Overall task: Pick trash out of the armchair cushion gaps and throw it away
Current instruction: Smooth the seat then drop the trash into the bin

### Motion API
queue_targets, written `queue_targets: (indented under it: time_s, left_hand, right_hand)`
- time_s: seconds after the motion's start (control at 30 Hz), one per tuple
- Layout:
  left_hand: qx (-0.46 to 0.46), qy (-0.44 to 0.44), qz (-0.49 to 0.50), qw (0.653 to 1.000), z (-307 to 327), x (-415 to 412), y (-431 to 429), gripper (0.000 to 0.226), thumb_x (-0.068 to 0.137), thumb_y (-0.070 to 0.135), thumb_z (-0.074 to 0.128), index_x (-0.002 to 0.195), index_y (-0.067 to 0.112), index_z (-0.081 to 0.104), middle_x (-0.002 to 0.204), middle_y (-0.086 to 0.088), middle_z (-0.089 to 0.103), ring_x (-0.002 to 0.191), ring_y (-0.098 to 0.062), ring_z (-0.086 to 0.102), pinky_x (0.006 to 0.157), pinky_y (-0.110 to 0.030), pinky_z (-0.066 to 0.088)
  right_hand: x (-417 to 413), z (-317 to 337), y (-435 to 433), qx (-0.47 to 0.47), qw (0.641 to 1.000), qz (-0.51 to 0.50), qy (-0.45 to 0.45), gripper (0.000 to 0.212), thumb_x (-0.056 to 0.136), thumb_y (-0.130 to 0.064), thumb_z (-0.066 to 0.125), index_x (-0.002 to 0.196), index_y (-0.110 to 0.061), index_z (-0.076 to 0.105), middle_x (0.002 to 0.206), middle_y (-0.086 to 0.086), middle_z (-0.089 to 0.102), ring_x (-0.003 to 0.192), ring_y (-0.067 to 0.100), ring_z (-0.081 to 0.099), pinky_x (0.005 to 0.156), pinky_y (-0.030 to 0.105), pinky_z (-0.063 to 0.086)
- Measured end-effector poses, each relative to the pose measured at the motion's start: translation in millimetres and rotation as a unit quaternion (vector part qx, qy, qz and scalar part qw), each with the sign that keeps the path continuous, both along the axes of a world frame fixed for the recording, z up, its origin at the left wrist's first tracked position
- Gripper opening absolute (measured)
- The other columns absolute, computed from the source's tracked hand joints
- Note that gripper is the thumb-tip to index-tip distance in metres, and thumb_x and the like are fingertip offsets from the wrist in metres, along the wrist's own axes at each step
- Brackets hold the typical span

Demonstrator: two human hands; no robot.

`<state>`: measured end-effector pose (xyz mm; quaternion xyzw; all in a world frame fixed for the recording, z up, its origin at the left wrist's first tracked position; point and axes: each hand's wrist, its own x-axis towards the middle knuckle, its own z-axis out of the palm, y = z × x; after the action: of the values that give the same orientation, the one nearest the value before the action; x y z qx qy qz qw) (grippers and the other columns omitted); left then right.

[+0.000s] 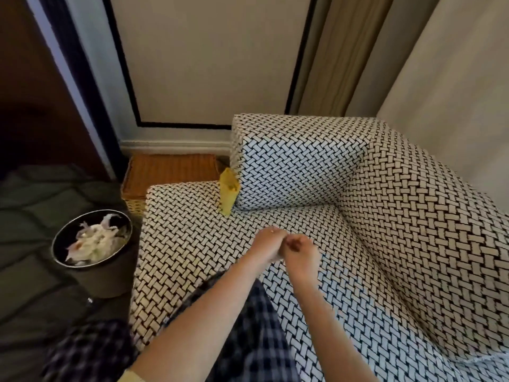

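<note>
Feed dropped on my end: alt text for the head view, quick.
The left hand and right hand meet, fingers curled, above the seat cushion; whether they hold anything is unclear. A yellow wrapper sticks up from a cushion gap, and a trash bin stands at left.

From my seat I saw the armchair's seat cushion [192, 244], covered in a black-and-cream basketweave fabric. One piece of trash rested on it: a yellow wrapper [228, 191] standing upright at the back left, wedged where the cushion met the armrest [289, 166]. A leg in checked trousers [256, 326] overlapped the cushion's front edge. On the floor to the left lay a dark green quilted covering [35, 194]. The round dark trash bin [110, 282] stood on it just beside the chair, and a wicker basket [170, 169] sat behind against the wall.
</note>
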<state>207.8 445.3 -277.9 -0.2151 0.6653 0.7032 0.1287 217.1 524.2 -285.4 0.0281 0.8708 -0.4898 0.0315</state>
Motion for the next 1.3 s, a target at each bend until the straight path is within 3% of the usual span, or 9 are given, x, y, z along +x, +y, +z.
queue_targets:
  time_s: [0.2,0.33,0.47,0.6,0.73,0.8,0.93,1.1,1.3]
  left_hand:
    - [0.218,-0.055,0.254,0.941,-17.7,5.0,-118.9,0.026,0.095,0.016,0.044,0.072,0.006,0.049,0.056,-0.003,0.047,0.053,-0.013,0.041,0.055,-0.025,0.038]
    - [0.211,-0.045,0.351,0.911,-28.1,9.3,-202.1,0.038,0.093,0.015,0.041,0.056,0.012,0.033,0.035,0.001,0.028,0.047,-0.016,0.032,0.051,-0.027,0.034]
    - [0.234,-0.049,0.399,0.885,-45.2,29.7,-271.8,0.033,0.095,0.01,0.036,0.063,0.01,0.042,0.039,-0.003,0.047,0.049,-0.015,0.046,0.033,-0.015,0.038]
    - [0.234,-0.063,0.457,0.856,-87.1,46.0,-326.8,0.029,0.095,0.01,0.034,0.072,0.005,0.051,0.053,-0.01,0.057,0.057,-0.02,0.055,0.05,-0.025,0.048]
    - [0.257,-0.064,0.482,0.835,-128.3,49.9,-362.1,0.03,0.093,0.009,0.035,0.068,0.003,0.05,0.039,-0.005,0.056,0.044,-0.016,0.057,0.054,-0.025,0.046]
    - [0.261,-0.069,0.505,0.82,-147.1,45.8,-383.6,0.027,0.094,0.013,0.036,0.077,0.001,0.053,0.051,-0.01,0.058,0.048,-0.017,0.059,0.054,-0.026,0.048]
    - [0.286,-0.046,0.515,0.807,-174.4,32.5,-422.4,0.044,0.094,0.028,0.036,0.128,0.003,0.049,0.092,-0.015,0.058,0.086,-0.027,0.058,0.078,-0.038,0.047]
    - [0.322,0.022,0.531,0.783,-195.0,25.9,-460.2,0.053,0.096,0.045,0.031,0.127,0.005,0.048,0.127,-0.014,0.055,0.119,-0.027,0.051,0.1,-0.036,0.039]
    - [0.312,0.0,0.542,0.78,-207.7,24.1,-478.6,0.059,0.094,0.047,0.033,0.139,0.009,0.037,0.138,-0.008,0.046,0.128,-0.025,0.044,0.113,-0.038,0.026]
  right_hand:
    - [-12.1,-3.3,-121.5,-0.01,0.989,0.145,0.003,0.007,0.09,-0.011,0.056,0.095,-0.009,0.06,0.081,-0.005,0.058,0.067,0.004,0.055,0.048,0.001,0.041]
    - [-17.4,-12.5,-206.7,-0.023,0.977,0.21,0.009,0.003,0.087,-0.012,0.059,0.087,-0.011,0.062,0.079,-0.006,0.058,0.067,0.005,0.054,0.052,0.001,0.04]
    - [-8.2,-38.1,-280.1,-0.051,0.959,0.274,-0.045,0.007,0.086,-0.01,0.06,0.083,-0.016,0.061,0.085,-0.004,0.061,0.074,0.003,0.054,0.062,0.003,0.039]
    - [-2.7,-82.2,-346.9,-0.034,0.935,0.316,-0.158,0.007,0.084,-0.012,0.061,0.087,-0.017,0.065,0.093,-0.004,0.063,0.092,0.012,0.059,0.083,0.022,0.046]
    - [1.1,-125.8,-388.2,-0.013,0.921,0.334,-0.201,0.014,0.086,-0.011,0.058,0.097,-0.013,0.067,0.102,0.001,0.066,0.097,0.013,0.058,0.081,0.021,0.04]
    - [-3.6,-144.2,-404.8,-0.02,0.914,0.336,-0.226,0.015,0.086,-0.01,0.058,0.098,-0.01,0.068,0.104,0.004,0.066,0.097,0.014,0.057,0.08,0.021,0.039]
    - [-23.0,-165.9,-433.5,-0.138,0.882,0.284,-0.349,0.021,0.088,0.0,0.05,0.095,-0.008,0.067,0.111,0.008,0.064,0.109,0.022,0.057,0.084,0.028,0.046]
    - [-38.9,-185.0,-465.3,-0.333,0.786,0.235,-0.464,0.045,0.093,0.006,0.035,0.137,-0.002,0.039,0.141,0.012,0.043,0.133,0.023,0.038,0.107,0.034,0.032]
    - [-49.3,-200.0,-471.9,-0.393,0.759,0.173,-0.489,0.041,0.098,-0.005,0.034,0.139,-0.002,0.034,0.144,0.016,0.038,0.134,0.027,0.036,0.107,0.035,0.031]
